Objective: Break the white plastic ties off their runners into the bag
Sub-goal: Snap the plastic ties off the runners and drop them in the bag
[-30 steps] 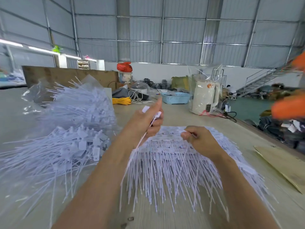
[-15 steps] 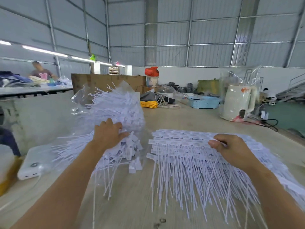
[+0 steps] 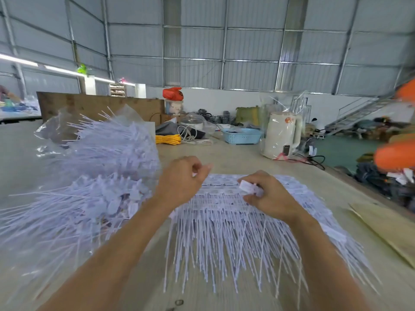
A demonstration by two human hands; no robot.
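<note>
I see right hand point(image 3: 268, 195) fingers pinching tie head point(image 3: 247, 187); left hand point(image 3: 182, 178) fingers curled, grip unclear; ties on runners point(image 3: 224, 221) point near; bag point(image 3: 89, 176) lies left.

Single head-worn camera, wide-angle, looking forward and down along a worktable point(image 3: 224, 158).

It sits close above the person's forearms, with the left hand point(image 3: 179, 178) and right hand point(image 3: 267, 194) near frame centre. It faces the far wall of a shed; edges bend and blur, so the orange shapes point(image 3: 395, 153) at right are perhaps nearby objects.
</note>
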